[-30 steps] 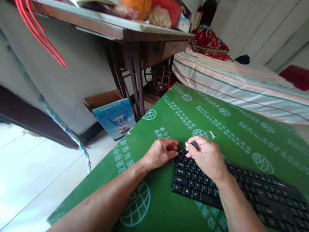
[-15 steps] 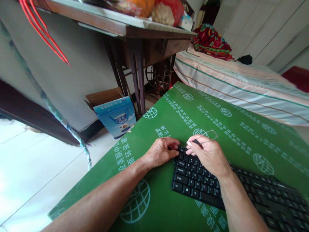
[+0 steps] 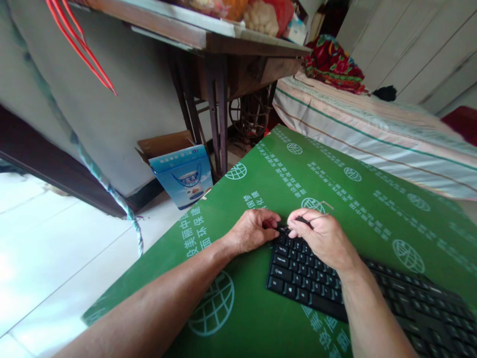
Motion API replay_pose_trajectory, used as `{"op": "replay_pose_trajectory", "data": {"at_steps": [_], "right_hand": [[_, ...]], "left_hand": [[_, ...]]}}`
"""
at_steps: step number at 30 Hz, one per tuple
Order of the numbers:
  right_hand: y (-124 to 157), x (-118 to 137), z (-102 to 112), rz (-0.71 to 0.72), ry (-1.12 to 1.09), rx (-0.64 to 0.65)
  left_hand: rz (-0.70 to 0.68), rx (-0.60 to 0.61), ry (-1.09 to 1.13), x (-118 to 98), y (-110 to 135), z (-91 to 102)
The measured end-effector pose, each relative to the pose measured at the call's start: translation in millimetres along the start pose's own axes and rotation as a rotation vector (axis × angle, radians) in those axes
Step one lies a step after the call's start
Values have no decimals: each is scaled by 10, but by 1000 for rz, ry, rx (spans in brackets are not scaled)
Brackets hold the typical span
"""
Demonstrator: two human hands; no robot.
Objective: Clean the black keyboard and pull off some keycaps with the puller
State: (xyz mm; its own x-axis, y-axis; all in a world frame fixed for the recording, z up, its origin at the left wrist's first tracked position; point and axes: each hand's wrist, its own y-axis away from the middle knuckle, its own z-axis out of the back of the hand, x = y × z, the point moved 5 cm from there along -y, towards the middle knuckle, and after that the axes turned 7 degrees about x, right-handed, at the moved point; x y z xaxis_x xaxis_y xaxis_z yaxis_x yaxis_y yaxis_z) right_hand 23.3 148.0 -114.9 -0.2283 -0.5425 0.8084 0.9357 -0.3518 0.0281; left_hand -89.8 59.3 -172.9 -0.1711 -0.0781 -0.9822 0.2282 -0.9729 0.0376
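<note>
A black keyboard (image 3: 320,303) lies on the green board, with its top-left corner between my hands. My left hand (image 3: 255,229) is closed in a pinch at that corner, thumb and fingers on the keyboard's edge. Close by on the right, my right hand (image 3: 316,233) is closed around a wire keycap puller (image 3: 327,204). Its thin metal loop sticks out behind the fingers and a dark part shows between them. The puller's working end is down at the top-left keys, mostly hidden by my fingers. My right forearm crosses over the middle of the keyboard.
The printed green board (image 3: 268,169) fills the middle. Beyond its left edge a blue carton (image 3: 182,176) stands on the floor by an old treadle table (image 3: 216,42). A bed (image 3: 372,124) with a striped sheet borders the far side. Red cords (image 3: 84,44) hang at upper left.
My right hand has tilted slightly and the wire loop behind it looks lower and narrower. The left hand keeps its pinch at the corner. The whole view has shifted a little.
</note>
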Motion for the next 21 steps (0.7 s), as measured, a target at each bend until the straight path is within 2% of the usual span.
{"op": "replay_pose_trajectory", "data": {"at_steps": [9,21], "right_hand": [[-45,40,-18,-13,120,14],[-73,-45,-38,1,128,5]], "left_hand": [[-73,0,-109,-81,24,-7],[-103,13,-278,-147,-28,-69]]}}
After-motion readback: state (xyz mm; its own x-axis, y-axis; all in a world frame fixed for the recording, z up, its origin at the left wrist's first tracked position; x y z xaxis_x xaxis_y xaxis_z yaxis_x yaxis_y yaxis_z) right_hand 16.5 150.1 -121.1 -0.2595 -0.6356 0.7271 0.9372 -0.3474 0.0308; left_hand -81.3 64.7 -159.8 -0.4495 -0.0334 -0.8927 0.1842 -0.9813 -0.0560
